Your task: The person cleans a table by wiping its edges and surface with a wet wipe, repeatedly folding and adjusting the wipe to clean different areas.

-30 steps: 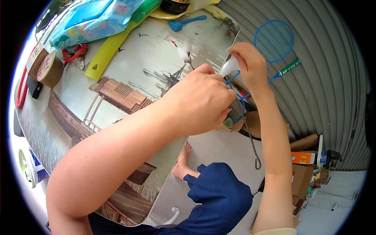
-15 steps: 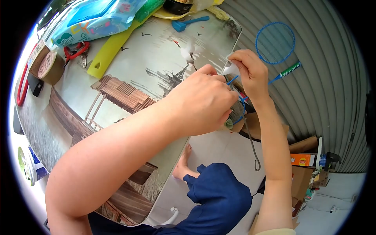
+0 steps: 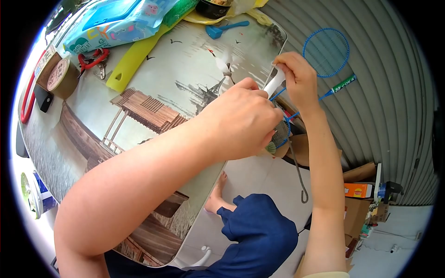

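A thin white strip (image 3: 274, 84), its material unclear, stretches between my hands beyond the table's right edge. My right hand (image 3: 296, 79) pinches its upper end between thumb and fingertips. Lower and to the left, my left hand (image 3: 241, 121) is closed, back turned to the camera, and the strip's lower end runs in behind its curled fingers. Whatever else those fingers hold is hidden. Just past the hands are a blue racket (image 3: 281, 132) and a thin metal rod with a hooked end (image 3: 301, 180).
On the picture-covered table (image 3: 153, 69) lie a wipes pack (image 3: 116, 28), a yellow-green strap-like piece (image 3: 132, 62), a blue scoop (image 3: 218, 30), red-handled scissors (image 3: 95, 60) and a tape roll (image 3: 62, 78). Another blue racket (image 3: 326, 52) rests against the ribbed shutter (image 3: 384, 106). Boxes (image 3: 357, 213) stand lower right.
My right hand has shifted slightly up, and the white strip now shows longer and straighter between my hands. My left hand stays nearly in place.
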Demonstrator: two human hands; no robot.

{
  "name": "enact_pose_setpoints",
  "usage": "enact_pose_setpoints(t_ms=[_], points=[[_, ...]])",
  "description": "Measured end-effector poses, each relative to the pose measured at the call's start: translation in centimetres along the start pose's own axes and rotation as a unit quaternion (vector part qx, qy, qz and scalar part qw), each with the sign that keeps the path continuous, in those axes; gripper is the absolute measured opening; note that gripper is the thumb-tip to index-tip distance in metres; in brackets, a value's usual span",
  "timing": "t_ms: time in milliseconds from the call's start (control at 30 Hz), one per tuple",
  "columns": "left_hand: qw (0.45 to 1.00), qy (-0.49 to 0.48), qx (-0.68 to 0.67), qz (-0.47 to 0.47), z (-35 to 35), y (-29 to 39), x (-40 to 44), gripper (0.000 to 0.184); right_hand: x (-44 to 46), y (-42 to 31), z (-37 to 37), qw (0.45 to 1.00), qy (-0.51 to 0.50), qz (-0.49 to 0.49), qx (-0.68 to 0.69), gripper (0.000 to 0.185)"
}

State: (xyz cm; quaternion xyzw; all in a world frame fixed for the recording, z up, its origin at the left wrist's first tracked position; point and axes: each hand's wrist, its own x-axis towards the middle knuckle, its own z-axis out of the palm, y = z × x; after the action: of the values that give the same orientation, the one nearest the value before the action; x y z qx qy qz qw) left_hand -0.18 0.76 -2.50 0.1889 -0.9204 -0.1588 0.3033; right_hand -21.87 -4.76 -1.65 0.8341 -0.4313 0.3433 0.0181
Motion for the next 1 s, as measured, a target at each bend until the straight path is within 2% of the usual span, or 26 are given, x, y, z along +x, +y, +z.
enact_pose_setpoints(t_ms=[133,300,400,533,700,767,833,1000], points=[[1.000,-0.004,-0.005,-0.002,0.0,0.0,0.0,0.013,-0.2,-0.7,-0.1,1.000,0.001,0.006,-0.018,0.013],[1.000,-0.004,-0.006,-0.001,0.2,-0.2,-0.1,0.012,-0.7,-2.1,-0.5,0.998,-0.047,-0.016,0.034,0.012],[1.000,-0.001,0.001,0.004,0.2,-0.1,0.0,0.012,0.1,0.2,-0.2,0.999,-0.007,-0.052,-0.014,0.012],[1.000,0.000,-0.005,-0.001,0.2,-0.1,0.0,0.013,0.0,0.3,0.1,0.999,0.004,-0.031,-0.040,0.013],[1.000,-0.010,0.001,-0.004,0.2,-0.1,0.0,0.013,-1.9,-3.0,0.0,0.999,-0.013,-0.041,0.006,0.016],[1.000,-0.016,0.008,-0.008,0.1,0.0,0.0,0.012,-1.7,-2.1,0.0,0.999,-0.007,-0.042,0.020,0.017],[1.000,-0.011,0.003,-0.005,0.1,-0.1,0.0,0.012,-1.0,-0.5,0.1,0.993,0.010,-0.101,-0.057,0.015],[1.000,-0.011,-0.006,-0.003,-0.1,0.0,0.0,0.012,0.2,1.0,0.0,0.998,0.004,-0.030,-0.061,0.011]])
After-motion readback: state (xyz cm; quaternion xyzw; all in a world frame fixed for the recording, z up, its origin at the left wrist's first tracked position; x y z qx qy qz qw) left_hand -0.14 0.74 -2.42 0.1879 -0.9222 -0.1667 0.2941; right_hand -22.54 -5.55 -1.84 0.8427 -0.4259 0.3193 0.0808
